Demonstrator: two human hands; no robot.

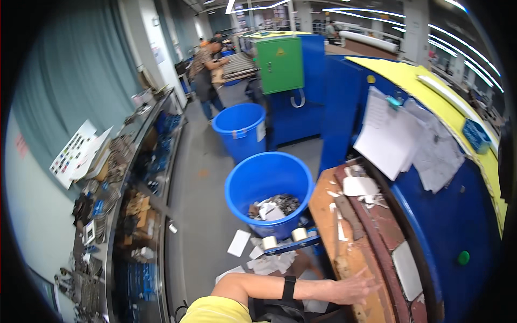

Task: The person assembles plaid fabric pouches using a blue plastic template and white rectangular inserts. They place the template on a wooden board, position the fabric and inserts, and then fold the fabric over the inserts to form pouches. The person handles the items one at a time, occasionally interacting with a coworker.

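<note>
My left arm in a yellow sleeve reaches across the lower edge, a black band round its wrist. My left hand [353,289] is over the near part of the wooden worktop [323,207], fingers stretched out and somewhat smeared; I see nothing held in it. Whether it touches the wood I cannot tell. Just right of it, a dark red strip [385,226] runs along the worktop, with a white pad [407,271] on it. Farther up lie a brown strip [350,217], a pale piece [361,186] and torn white scraps. My right hand does not show.
A blue bin [232,188] with scraps stands left of the worktop, another blue bin [239,134] behind it. Paper [238,243] litters the floor. A cluttered shelf unit [161,215] lines the left. Blue machinery [458,215] rises at right. Another person [204,70] stands far back.
</note>
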